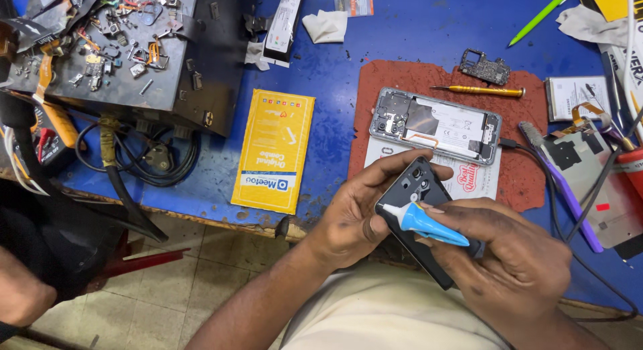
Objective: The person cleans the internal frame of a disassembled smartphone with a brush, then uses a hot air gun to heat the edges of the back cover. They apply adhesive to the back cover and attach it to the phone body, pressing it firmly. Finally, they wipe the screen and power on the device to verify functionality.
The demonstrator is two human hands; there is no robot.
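While the blue surface [408, 28] carried everything else in view, it counted as the largest item, with a worn edge toward the tiled floor [194, 283]. Next in size came the dark metal box [201, 62] at the upper left, its top strewn with small loose parts and scraps of ribbon cable. The reddish-brown work mat [402, 89] lay at centre right, and on it rested an opened phone body [435, 125], back off, battery and inner plates exposed. A yellow flat package [273, 150] lay to the left of the mat, clear of it. The left hand [355, 213] was curled about a black phone back cover [412, 189], thumb over its upper edge and fingers beneath, holding it tilted just in front of the mat, above the near edge of the surface. The right hand [509, 256] was closed on a small blue glue tube [429, 224], pinched between thumb and fingers, with its white nozzle touching the cover near the camera openings. A yellow-handled screwdriver [479, 91] lay along the mat's far edge, just beside a small circuit board [485, 66].
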